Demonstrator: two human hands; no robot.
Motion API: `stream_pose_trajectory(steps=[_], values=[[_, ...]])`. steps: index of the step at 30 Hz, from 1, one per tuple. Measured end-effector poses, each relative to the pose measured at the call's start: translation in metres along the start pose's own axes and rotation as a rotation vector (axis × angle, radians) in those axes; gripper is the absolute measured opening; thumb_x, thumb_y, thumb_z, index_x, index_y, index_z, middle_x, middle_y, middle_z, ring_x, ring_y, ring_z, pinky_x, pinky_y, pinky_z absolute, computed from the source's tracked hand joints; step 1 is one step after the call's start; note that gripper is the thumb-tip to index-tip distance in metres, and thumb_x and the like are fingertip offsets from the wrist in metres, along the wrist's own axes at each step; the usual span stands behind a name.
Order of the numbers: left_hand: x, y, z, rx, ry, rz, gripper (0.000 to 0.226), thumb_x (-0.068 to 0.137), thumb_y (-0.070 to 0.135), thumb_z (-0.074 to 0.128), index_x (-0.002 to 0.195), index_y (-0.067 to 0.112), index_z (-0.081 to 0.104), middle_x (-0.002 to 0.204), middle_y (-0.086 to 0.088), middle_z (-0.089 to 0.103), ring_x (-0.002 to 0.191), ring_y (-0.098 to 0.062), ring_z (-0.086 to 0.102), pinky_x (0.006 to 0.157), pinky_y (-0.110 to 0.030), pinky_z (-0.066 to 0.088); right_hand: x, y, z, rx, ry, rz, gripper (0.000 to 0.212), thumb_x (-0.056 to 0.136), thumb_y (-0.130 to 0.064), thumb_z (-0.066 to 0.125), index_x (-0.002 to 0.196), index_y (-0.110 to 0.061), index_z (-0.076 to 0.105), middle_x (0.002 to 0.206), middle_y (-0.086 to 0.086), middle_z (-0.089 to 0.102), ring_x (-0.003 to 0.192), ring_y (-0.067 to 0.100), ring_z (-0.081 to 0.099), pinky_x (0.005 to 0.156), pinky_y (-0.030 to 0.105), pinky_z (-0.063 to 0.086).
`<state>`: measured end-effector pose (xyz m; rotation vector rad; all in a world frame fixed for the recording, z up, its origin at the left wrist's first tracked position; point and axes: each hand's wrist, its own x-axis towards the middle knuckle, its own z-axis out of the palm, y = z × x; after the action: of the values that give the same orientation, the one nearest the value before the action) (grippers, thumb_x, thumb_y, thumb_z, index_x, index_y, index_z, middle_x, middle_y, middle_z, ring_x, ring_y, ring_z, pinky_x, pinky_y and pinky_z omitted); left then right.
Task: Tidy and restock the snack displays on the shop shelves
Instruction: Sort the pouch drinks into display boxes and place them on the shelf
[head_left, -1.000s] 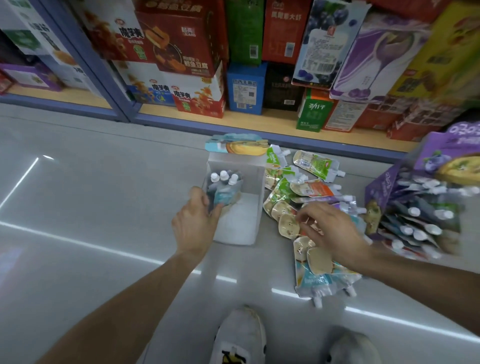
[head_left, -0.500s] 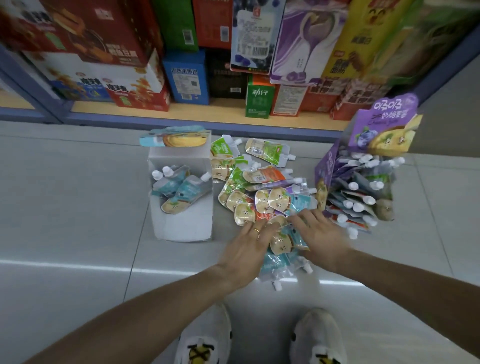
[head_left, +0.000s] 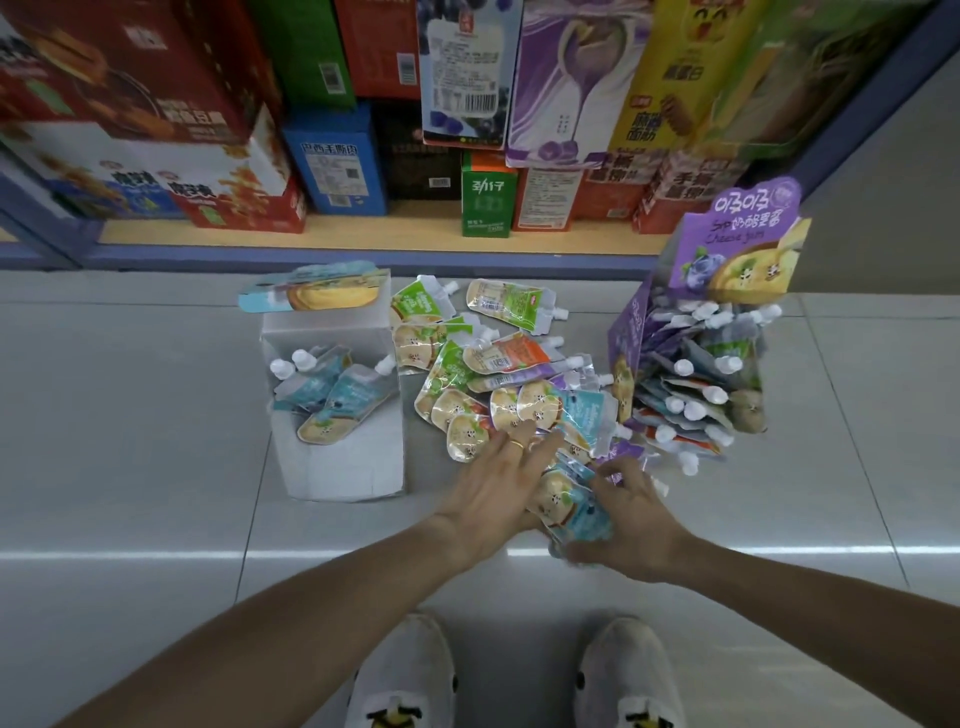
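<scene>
A heap of small shiny foil snack pouches with white screw caps (head_left: 498, 384) lies on the floor, just right of the white cardboard display box (head_left: 337, 467). The left hand (head_left: 498, 488) lies flat with straight fingers on the near end of the heap. The right hand (head_left: 631, 519) curls its fingers round a few blue pouches (head_left: 576, 512) there. The pouches look light, soft and slippery. Pinching the flat edge or the hard cap should work best. The hands hide the pouches under them. The purple display box (head_left: 628, 343) right of the heap is blurry.
</scene>
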<state>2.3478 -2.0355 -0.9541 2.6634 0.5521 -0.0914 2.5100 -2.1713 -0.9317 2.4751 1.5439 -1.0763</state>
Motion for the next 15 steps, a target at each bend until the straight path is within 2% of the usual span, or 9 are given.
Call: stream_pose_trajectory(steps=[2, 3, 5, 7, 8, 10, 12, 14, 15], values=[[0.003, -0.001, 0.003, 0.045, -0.031, 0.057, 0.107, 0.084, 0.032, 0.083, 0.164, 0.020, 0.012, 0.162, -0.014, 0.029, 0.140, -0.034, 0.037, 0.116, -0.043, 0.038, -0.001, 0.000, 0.008, -0.005, 0.059, -0.012, 0.076, 0.076, -0.053, 0.079, 0.136, -0.019, 0.045, 0.138, 0.005, 0.029, 0.130, 0.024, 0.034, 0.107, 0.031, 0.040], [0.004, -0.001, 0.004, 0.077, -0.037, 0.084, 0.104, 0.086, 0.027, 0.081, 0.164, 0.020, 0.013, 0.160, -0.014, 0.033, 0.137, -0.033, 0.040, 0.113, -0.043, 0.041, 0.000, 0.000, 0.011, 0.002, 0.107, -0.016, 0.074, 0.075, -0.046, 0.081, 0.133, -0.019, 0.043, 0.135, 0.004, 0.033, 0.127, 0.024, 0.038, 0.102, 0.030, 0.041], [0.003, -0.001, 0.006, 0.145, -0.010, 0.122, 0.095, 0.084, 0.024, 0.081, 0.159, 0.017, 0.024, 0.146, -0.011, 0.046, 0.124, -0.029, 0.050, 0.097, -0.043, 0.052, 0.001, -0.002, 0.012, 0.037, 0.192, -0.018, 0.078, 0.069, -0.040, 0.086, 0.128, -0.022, 0.038, 0.132, 0.002, 0.043, 0.121, 0.022, 0.045, 0.097, 0.030, 0.042], [0.001, 0.001, 0.008, 0.171, 0.023, 0.144, 0.079, 0.077, 0.024, 0.084, 0.144, 0.014, 0.044, 0.131, -0.008, 0.054, 0.113, -0.026, 0.055, 0.082, -0.041, 0.057, 0.001, -0.004, 0.009, -0.004, 0.246, -0.032, 0.087, 0.066, -0.044, 0.087, 0.133, -0.022, 0.038, 0.134, 0.000, 0.048, 0.120, 0.020, 0.045, 0.098, 0.032, 0.045], [0.000, 0.002, 0.009, 0.162, 0.041, 0.145, 0.071, 0.074, 0.024, 0.086, 0.135, 0.015, 0.051, 0.126, -0.007, 0.056, 0.110, -0.025, 0.055, 0.079, -0.040, 0.057, 0.000, -0.004, 0.009, -0.077, 0.262, -0.054, 0.086, 0.066, -0.047, 0.086, 0.134, -0.022, 0.041, 0.133, 0.000, 0.049, 0.118, 0.020, 0.044, 0.097, 0.032, 0.045], [-0.006, 0.003, 0.008, 0.104, 0.059, 0.119, 0.066, 0.071, 0.024, 0.087, 0.127, 0.016, 0.052, 0.122, -0.007, 0.054, 0.110, -0.025, 0.050, 0.083, -0.039, 0.052, -0.001, -0.003, 0.013, -0.200, 0.302, -0.105, 0.077, 0.064, -0.051, 0.085, 0.127, -0.022, 0.053, 0.126, 0.000, 0.052, 0.110, 0.020, 0.044, 0.090, 0.033, 0.049], [-0.012, 0.006, 0.005, 0.017, 0.076, 0.095, 0.063, 0.074, 0.016, 0.082, 0.128, 0.015, 0.048, 0.126, -0.008, 0.049, 0.114, -0.025, 0.044, 0.089, -0.038, 0.048, -0.003, -0.003, 0.015, -0.211, 0.327, -0.130, 0.070, 0.058, -0.050, 0.087, 0.115, -0.020, 0.059, 0.117, 0.001, 0.055, 0.103, 0.020, 0.046, 0.081, 0.034, 0.051], [-0.021, 0.011, 0.003, -0.052, 0.083, 0.102, 0.054, 0.080, 0.016, 0.075, 0.125, 0.015, 0.046, 0.127, -0.008, 0.050, 0.114, -0.024, 0.043, 0.091, -0.037, 0.045, -0.006, -0.008, 0.011, -0.180, 0.302, -0.159, 0.055, 0.062, -0.041, 0.086, 0.103, -0.023, 0.054, 0.110, 0.000, 0.058, 0.098, 0.021, 0.052, 0.074, 0.031, 0.048], [-0.026, 0.016, 0.001, -0.084, 0.071, 0.095, 0.049, 0.083, 0.023, 0.073, 0.123, 0.016, 0.046, 0.126, -0.007, 0.053, 0.112, -0.024, 0.046, 0.091, -0.037, 0.045, -0.008, -0.012, 0.008, -0.139, 0.254, -0.164, 0.047, 0.068, -0.034, 0.083, 0.099, -0.025, 0.048, 0.106, -0.002, 0.059, 0.095, 0.021, 0.056, 0.071, 0.029, 0.044]])
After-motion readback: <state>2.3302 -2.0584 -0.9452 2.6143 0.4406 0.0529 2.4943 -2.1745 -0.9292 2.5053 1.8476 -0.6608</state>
